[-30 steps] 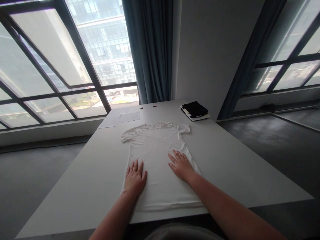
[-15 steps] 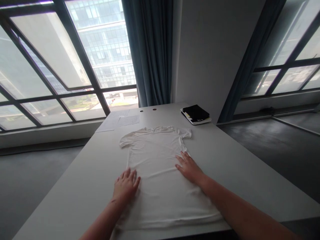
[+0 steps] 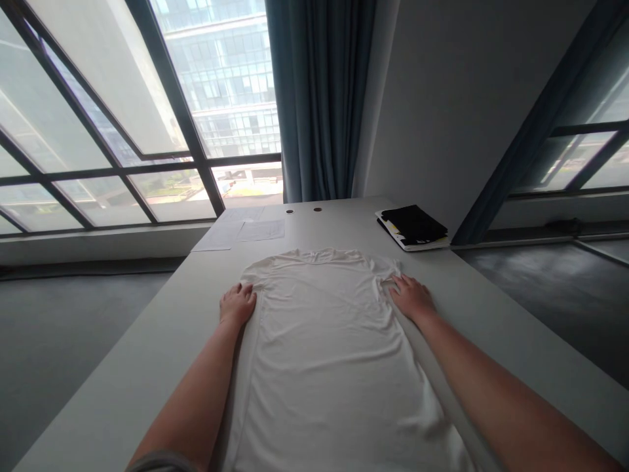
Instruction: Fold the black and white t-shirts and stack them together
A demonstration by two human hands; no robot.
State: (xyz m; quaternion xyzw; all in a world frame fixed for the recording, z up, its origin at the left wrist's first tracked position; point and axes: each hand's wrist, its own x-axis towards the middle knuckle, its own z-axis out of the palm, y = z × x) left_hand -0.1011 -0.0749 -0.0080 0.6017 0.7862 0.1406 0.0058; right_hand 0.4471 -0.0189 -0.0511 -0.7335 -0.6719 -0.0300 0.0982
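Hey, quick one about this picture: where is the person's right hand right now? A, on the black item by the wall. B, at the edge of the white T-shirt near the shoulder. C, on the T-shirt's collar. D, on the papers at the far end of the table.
B. The right hand rests with its fingers at the shoulder-side edge of the white T-shirt, away from the collar.

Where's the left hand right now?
In the head view, the left hand rests on the white table at the left edge of the white T-shirt, near its shoulder, across the shirt from the right hand.
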